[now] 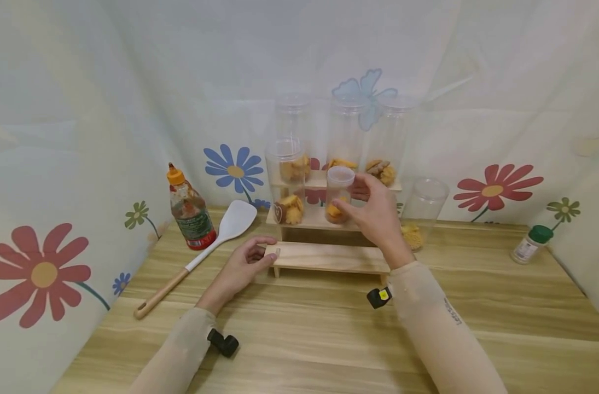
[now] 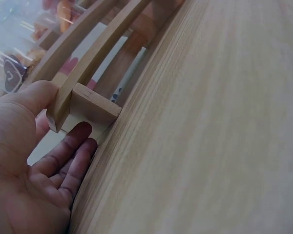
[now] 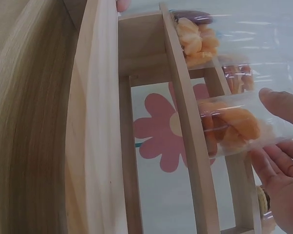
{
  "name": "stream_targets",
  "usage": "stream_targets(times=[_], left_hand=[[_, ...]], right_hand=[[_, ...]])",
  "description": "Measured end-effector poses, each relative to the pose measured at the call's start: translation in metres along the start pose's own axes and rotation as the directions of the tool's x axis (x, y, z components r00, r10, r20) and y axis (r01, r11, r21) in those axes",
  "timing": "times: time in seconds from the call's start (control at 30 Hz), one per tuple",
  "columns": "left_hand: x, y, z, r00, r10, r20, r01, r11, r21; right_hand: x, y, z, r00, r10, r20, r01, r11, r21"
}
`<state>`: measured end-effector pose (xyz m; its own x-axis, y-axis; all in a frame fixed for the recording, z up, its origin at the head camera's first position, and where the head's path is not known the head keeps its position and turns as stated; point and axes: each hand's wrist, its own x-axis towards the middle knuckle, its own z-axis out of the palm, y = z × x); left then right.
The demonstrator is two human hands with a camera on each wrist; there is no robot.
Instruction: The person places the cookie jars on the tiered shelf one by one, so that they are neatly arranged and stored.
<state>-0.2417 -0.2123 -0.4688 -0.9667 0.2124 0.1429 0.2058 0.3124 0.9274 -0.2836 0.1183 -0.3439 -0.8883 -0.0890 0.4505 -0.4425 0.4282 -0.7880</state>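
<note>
A three-step wooden display rack (image 1: 329,257) stands on the table. My left hand (image 1: 245,265) holds the left end of its lowest step, thumb at the front corner and fingers around the end; in the left wrist view the thumb meets the board's edge. My right hand (image 1: 378,213) grips a short clear jar (image 1: 339,186) with orange pieces inside, thumb on one side and fingers on the other. In the right wrist view this jar's base is at the middle step. A taller jar of cookies (image 1: 286,186) stands left on that step.
Several tall cookie jars (image 1: 345,131) line the top step. Another tall jar (image 1: 427,202) stands right of the rack. A sauce bottle (image 1: 193,213) and a white spatula (image 1: 237,219) with wooden handle are at left. A green-capped shaker (image 1: 530,244) stands far right.
</note>
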Motion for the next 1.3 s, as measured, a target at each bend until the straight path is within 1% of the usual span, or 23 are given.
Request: stream_targets(times=[0.23, 0.33, 0.47, 0.6, 0.77, 0.87, 0.93, 1.07, 1.2, 1.3], left_hand=[[0.000, 0.000, 0.000, 1.000, -0.001, 0.010, 0.001, 1.000, 0.006], [0.001, -0.001, -0.001, 1.000, 0.005, 0.004, -0.005, 1.000, -0.002], [0.001, -0.002, -0.002, 1.000, 0.016, -0.005, -0.016, 1.000, -0.006], [0.001, -0.002, -0.002, 1.000, 0.010, -0.003, -0.010, 1.000, 0.000], [0.000, -0.001, -0.001, 1.000, 0.008, 0.004, -0.008, 1.000, -0.009], [0.001, -0.001, -0.001, 1.000, 0.005, 0.006, -0.005, 1.000, -0.015], [0.002, -0.002, 0.000, 1.000, -0.001, 0.004, 0.001, 1.000, -0.013], [0.002, -0.002, 0.000, 1.000, -0.012, 0.003, 0.012, 1.000, 0.000], [0.002, -0.003, 0.000, 1.000, -0.008, 0.006, 0.008, 1.000, 0.007], [0.002, -0.003, 0.000, 1.000, -0.011, 0.001, 0.011, 1.000, 0.004]], right_hand=[[0.001, 0.002, 0.001, 1.000, 0.026, -0.007, -0.026, 0.999, -0.043], [0.002, 0.002, 0.002, 1.000, 0.024, -0.004, -0.024, 0.998, -0.051], [0.002, 0.002, 0.004, 1.000, 0.000, -0.006, 0.000, 0.998, -0.059], [0.000, 0.003, 0.007, 1.000, -0.028, -0.014, 0.027, 0.996, -0.081], [-0.006, 0.002, 0.004, 0.999, -0.035, -0.028, 0.032, 0.995, -0.098], [-0.011, 0.002, -0.003, 0.998, -0.050, -0.050, 0.046, 0.996, -0.071], [-0.015, 0.002, -0.010, 0.995, -0.072, -0.071, 0.069, 0.997, -0.036], [-0.025, -0.001, -0.031, 0.985, -0.107, -0.134, 0.106, 0.994, -0.016], [-0.033, -0.004, -0.057, 0.965, -0.150, -0.216, 0.134, 0.987, -0.085], [-0.035, -0.001, -0.075, 0.947, -0.167, -0.274, 0.138, 0.983, -0.122]])
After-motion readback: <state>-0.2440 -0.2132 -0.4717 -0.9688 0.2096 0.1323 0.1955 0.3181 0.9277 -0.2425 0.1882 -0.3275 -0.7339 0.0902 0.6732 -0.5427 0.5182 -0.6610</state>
